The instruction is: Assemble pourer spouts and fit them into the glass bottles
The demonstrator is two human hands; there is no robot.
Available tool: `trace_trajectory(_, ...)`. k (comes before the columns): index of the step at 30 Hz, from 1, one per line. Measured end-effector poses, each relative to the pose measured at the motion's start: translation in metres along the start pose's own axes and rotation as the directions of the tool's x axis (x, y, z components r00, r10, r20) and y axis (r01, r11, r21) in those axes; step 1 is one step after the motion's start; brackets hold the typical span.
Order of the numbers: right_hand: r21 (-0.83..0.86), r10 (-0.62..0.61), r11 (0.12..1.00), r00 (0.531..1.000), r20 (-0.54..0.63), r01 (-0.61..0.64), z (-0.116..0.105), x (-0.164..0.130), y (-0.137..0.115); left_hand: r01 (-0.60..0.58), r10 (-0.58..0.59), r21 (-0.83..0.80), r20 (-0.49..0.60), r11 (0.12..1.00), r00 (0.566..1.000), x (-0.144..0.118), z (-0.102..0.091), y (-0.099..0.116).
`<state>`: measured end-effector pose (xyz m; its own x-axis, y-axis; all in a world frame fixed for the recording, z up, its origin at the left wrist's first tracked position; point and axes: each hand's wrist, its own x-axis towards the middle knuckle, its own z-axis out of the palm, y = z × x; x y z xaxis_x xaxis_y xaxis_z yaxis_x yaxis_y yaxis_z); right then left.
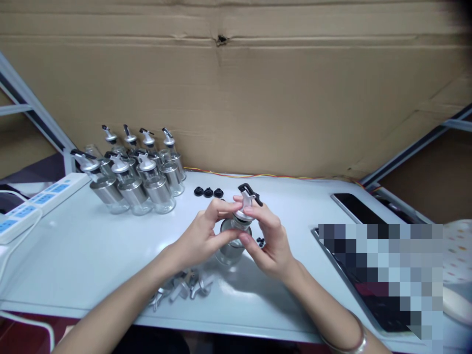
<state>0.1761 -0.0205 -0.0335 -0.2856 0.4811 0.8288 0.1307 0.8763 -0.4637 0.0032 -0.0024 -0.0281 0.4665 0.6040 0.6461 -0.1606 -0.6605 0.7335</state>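
Both hands close around the neck of a glass oil bottle (230, 248) with a metal sleeve, which stands on the table. A silver pour spout (246, 199) with a black flip lid sits at its mouth. My left hand (206, 231) grips the spout's silver base from the left, its thumb across the front of the neck. From the right, my right hand (269, 236) pinches the same base, thumb tip near the left one. Whether the spout is fully seated is hidden by the fingers. Loose silver spout parts (180, 287) lie near my left forearm.
Several similar bottles (134, 189), many with spouts, stand at the back left. Black stoppers (208, 192) lie behind the hands, and small black pieces (261, 241) beside the right one. A power strip (44, 199) lies left; a phone (359, 209) and a dark tablet-like device (383, 305) lie right.
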Motion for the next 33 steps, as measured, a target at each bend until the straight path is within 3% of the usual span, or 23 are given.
trace_trajectory(6,0.031,-0.036,0.999,0.999,-0.035,0.037,0.001,0.000,0.000,-0.071,0.062,0.170,0.060,0.983,0.996,-0.001,-0.003,-0.002)
trace_trajectory(9,0.023,-0.046,0.999,0.998,-0.040,0.047,0.000,0.002,-0.001,-0.090,0.069,0.168,0.126,0.982,0.990,0.000,-0.002,-0.001)
trace_trajectory(17,-0.082,-0.122,0.989,0.992,-0.011,0.121,-0.002,0.002,0.004,-0.052,-0.009,0.212,0.279,0.976,0.960,0.000,-0.003,0.001)
trace_trajectory(22,-0.145,-0.124,0.982,0.991,-0.041,0.117,0.000,-0.002,0.008,-0.008,-0.047,0.196,0.273,0.981,0.961,-0.003,-0.005,-0.004)
trace_trajectory(33,-0.161,-0.097,0.983,0.995,-0.021,0.092,0.000,0.000,0.003,-0.089,0.044,0.179,0.239,0.980,0.970,-0.005,-0.004,-0.010)
